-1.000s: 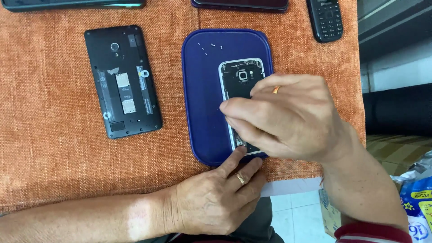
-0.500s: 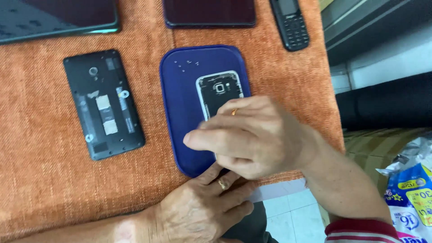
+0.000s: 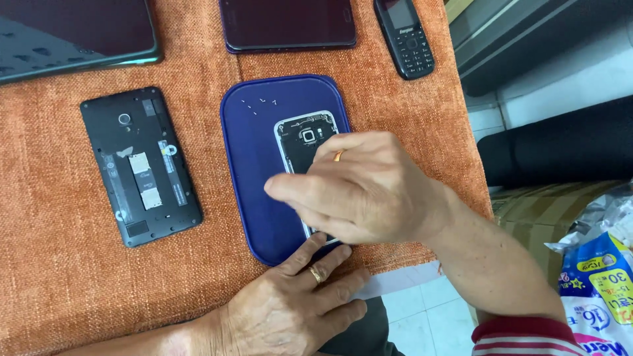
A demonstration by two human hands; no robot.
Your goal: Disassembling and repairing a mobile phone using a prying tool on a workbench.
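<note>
**Two hands over an opened phone on a blue mat**

A small phone (image 3: 304, 140) with its back cover off lies upright on a blue mat (image 3: 250, 171), a rounded oblong pad resting on the orange cloth (image 3: 59, 264) that covers the surface. Only the upper part of the phone shows, with its pale frame and camera ring; the rest is hidden under the right hand.

The right hand (image 3: 359, 191) comes in from the lower right and hovers over the phone's middle and lower half. Its fingers are curled together, with the thumb stretched out to the left, and a ring shows on one finger. Whether it pinches a tool or a part I cannot tell, since the fingertips are hidden beneath the hand.

The left hand (image 3: 297, 306) lies flat and loose at the near edge of the mat, holding nothing. Its fingers (image 3: 310, 250) reach up onto the mat's lower rim, touching it near the phone's bottom end. It also wears a ring.

A few tiny screws (image 3: 258, 105) lie on the mat above and left of the phone.

To the left of the mat, well apart, lies a larger black phone (image 3: 140, 166), also without its back cover. At the far edge of the cloth are a dark tablet (image 3: 72, 33), a dark slab phone (image 3: 289, 23) and a keypad phone (image 3: 403, 36). A printed packet (image 3: 603, 283) sits off the surface at the lower right.
</note>
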